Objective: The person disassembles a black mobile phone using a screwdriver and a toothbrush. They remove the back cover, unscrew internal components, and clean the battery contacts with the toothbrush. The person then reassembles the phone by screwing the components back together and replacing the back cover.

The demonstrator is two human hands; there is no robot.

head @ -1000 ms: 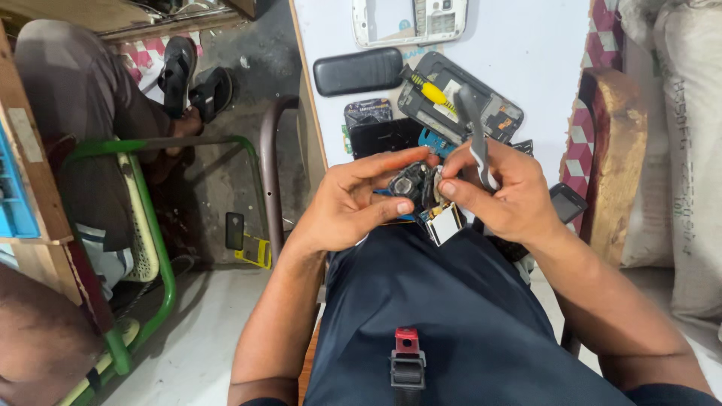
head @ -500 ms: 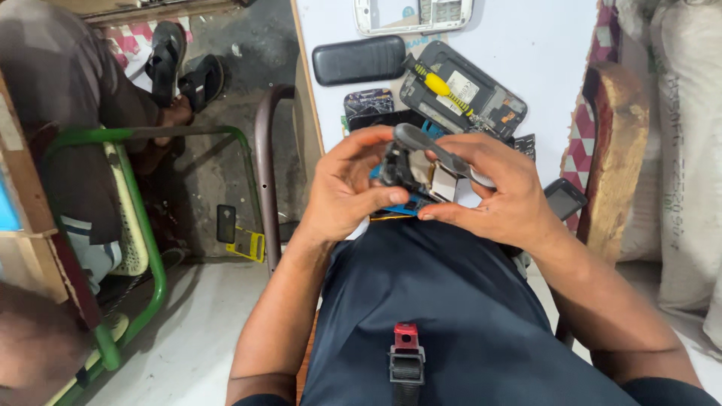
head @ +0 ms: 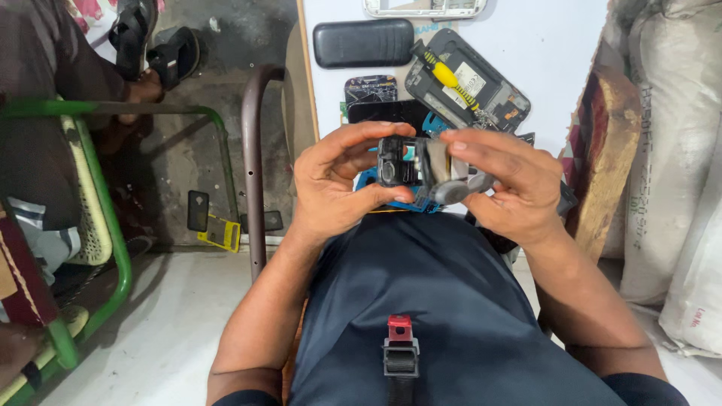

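Both my hands hold a small opened phone body (head: 421, 167) just above my lap, at the near edge of the white table (head: 541, 45). My left hand (head: 338, 184) grips its left end with thumb and fingers. My right hand (head: 511, 184) covers its right end, fingers curled over the top. Under the phone lies a blue part (head: 398, 201). On the table behind are a dismantled phone shell (head: 481, 90) with a yellow-handled screwdriver (head: 447, 75) on it, a black phone cover (head: 363, 43) and a cracked screen (head: 370, 89).
A brown metal chair arm (head: 252, 158) runs along my left. A green-framed chair (head: 98, 218) with a seated person stands further left, sandals (head: 154, 37) on the floor nearby. White sacks (head: 677, 150) and a wooden block (head: 602, 143) are on the right.
The phone body has been turned in my hands and now lies level between them. The view has shifted slightly nearer to the table.
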